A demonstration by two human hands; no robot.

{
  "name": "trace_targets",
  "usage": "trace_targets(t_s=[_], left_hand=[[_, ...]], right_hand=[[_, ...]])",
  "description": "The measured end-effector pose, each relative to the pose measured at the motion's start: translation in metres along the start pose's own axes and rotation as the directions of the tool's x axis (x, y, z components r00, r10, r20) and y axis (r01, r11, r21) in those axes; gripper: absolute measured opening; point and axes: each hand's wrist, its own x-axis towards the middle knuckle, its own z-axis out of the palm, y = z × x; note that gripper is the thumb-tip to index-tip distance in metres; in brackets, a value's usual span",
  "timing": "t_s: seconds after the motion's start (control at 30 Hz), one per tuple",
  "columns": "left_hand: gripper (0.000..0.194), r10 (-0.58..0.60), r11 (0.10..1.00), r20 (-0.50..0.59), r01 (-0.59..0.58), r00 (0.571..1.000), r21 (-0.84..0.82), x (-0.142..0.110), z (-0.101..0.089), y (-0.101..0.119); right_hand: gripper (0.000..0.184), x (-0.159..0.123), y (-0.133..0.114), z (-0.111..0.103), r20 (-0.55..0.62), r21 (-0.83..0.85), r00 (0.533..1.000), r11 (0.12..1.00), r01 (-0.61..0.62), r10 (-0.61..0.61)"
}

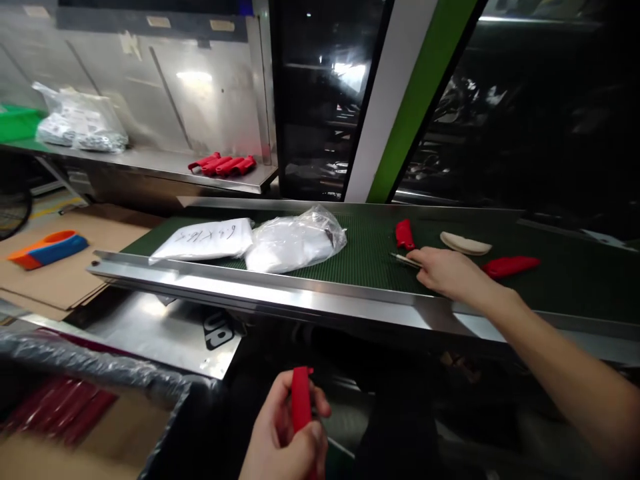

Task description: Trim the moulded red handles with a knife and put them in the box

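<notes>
My left hand is low in front of me, fingers wrapped round a red plastic handle piece held upright. My right hand reaches out over the green conveyor belt and pinches a thin metal tool lying on it. A short red piece sits just beyond that hand. Another longer red piece lies to its right, and a beige curved piece rests behind.
Two white plastic bags lie on the belt's left part. A steel rail edges the belt. Several red pieces sit on a steel shelf behind; a box lined with plastic holds more at lower left. Cardboard lies at left.
</notes>
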Motion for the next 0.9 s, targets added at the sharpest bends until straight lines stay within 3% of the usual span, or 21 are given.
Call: trace_targets(t_s=[0.13,0.2,0.3,0.43,0.53,0.6,0.7,0.9], left_hand=[[0.024,-0.055,0.998,0.046,0.057,0.997,-0.039,-0.007,0.010,0.010],[0.021,-0.082,0.995,0.081,0.086,0.993,-0.047,-0.011,0.012,0.012],[0.015,-0.100,0.995,0.126,0.102,0.987,-0.004,-0.015,0.011,0.011],[0.011,-0.084,0.996,0.127,0.087,0.988,-0.019,-0.016,0.005,0.006],[0.016,-0.100,0.989,0.190,0.119,0.977,-0.090,-0.017,0.001,0.001],[0.020,-0.111,0.977,0.243,0.151,0.964,-0.153,-0.020,0.000,-0.001],[0.023,-0.121,0.962,0.240,0.173,0.963,-0.212,-0.025,0.001,-0.001],[0.033,-0.146,0.956,0.182,0.186,0.972,-0.226,-0.031,0.007,0.003]], right_hand=[[0.040,-0.030,-0.037,-0.029,-0.162,0.071,0.987,0.997,0.000,0.012],[0.033,-0.059,-0.068,-0.039,-0.192,0.185,0.981,0.980,0.072,-0.036],[0.039,-0.105,-0.113,-0.042,-0.173,0.439,0.954,0.848,0.297,-0.245],[0.050,-0.135,-0.152,-0.031,-0.137,0.614,0.937,0.715,0.334,-0.320],[0.050,-0.137,-0.164,-0.025,-0.211,0.638,0.927,0.675,0.371,-0.311],[0.046,-0.136,-0.167,-0.023,-0.282,0.600,0.916,0.693,0.401,-0.286],[0.047,-0.139,-0.172,-0.023,-0.347,0.542,0.901,0.729,0.418,-0.259],[0.047,-0.146,-0.177,-0.023,-0.284,0.519,0.927,0.774,0.363,-0.245]])
